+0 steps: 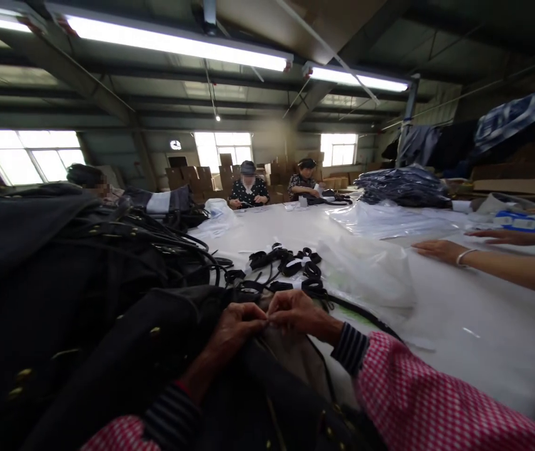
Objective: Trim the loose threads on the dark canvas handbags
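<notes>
Over a dark bag or garment with gold-coloured fittings (155, 332), my two hands meet fingertip to fingertip. My left hand (237, 326) is closed in a pinch, and my right hand (300, 313) pinches against it from the other side. What lies between the fingertips is too small to make out. Beneath them shows a grey-brown piece of fabric (296, 357). Just beyond my hands lie several coiled black straps (290, 263), some with white bands round them. A long black cord (366, 316) curves off to the right.
A pile of dark goods (61, 250) rises on the left. Clear plastic bags (366, 269) lie on the white table (474, 338). A co-worker's hands (441, 250) reach in from the right. Wrapped dark goods (401, 186) are stacked behind. Other people sit at the far side.
</notes>
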`<state>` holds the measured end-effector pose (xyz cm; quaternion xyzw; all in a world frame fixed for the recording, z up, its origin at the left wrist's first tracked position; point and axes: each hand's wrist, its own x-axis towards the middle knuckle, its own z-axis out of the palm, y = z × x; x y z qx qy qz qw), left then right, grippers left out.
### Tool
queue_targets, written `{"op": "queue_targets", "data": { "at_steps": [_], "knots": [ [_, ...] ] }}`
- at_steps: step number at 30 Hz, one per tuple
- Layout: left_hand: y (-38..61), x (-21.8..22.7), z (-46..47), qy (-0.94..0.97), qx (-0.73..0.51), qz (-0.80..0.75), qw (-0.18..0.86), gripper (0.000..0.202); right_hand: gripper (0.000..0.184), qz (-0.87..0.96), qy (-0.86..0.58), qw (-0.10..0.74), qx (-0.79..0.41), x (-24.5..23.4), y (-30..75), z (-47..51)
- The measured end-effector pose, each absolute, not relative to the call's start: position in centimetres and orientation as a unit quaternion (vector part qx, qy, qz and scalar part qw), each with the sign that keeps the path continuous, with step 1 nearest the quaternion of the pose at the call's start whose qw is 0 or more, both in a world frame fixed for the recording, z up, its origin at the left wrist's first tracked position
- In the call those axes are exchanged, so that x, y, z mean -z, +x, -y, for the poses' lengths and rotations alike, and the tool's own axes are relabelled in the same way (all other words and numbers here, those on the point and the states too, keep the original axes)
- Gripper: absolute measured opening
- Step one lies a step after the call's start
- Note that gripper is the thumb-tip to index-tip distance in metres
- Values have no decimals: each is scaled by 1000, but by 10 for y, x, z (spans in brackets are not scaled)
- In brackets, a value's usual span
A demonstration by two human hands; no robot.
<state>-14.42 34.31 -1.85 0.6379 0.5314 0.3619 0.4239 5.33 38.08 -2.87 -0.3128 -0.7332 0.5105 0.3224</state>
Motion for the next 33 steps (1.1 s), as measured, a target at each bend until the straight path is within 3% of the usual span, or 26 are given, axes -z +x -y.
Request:
{"op": "queue_targets", "data": {
  "at_steps": [5, 9, 12, 17, 20, 23, 25, 28, 33],
  "knots": [
    [-142, 27, -347, 643, -380, -514, 422, 24, 23, 865, -461, 170, -97, 3, 83, -417],
    [-141, 29, -348, 646, -384, -498, 432, 25, 38, 874, -474, 103, -21, 5, 80, -434],
    [-141, 30, -347, 647, -387, -495, 432, 27, 38, 874, -480, 72, 12, -2, 75, -434],
    [-141, 29, -347, 648, -383, -494, 435, 28, 44, 839, -533, 94, 54, -35, 90, -427],
    [-141, 28, -347, 649, -388, -485, 439, 28, 35, 814, -566, 119, 46, -34, 109, -413],
    [-140, 29, -347, 650, -389, -471, 451, 28, 19, 823, -562, 84, -2, -13, 126, -388],
    [-139, 30, -347, 650, -384, -459, 468, 29, 15, 839, -541, 61, 4, 0, 133, -370],
    [-138, 32, -348, 648, -379, -447, 487, 30, 11, 875, -472, 103, 27, 2, 135, -347],
    [-138, 33, -348, 647, -375, -460, 479, 30, 12, 929, -359, 74, -49, -4, 110, -335]
  ]
}}
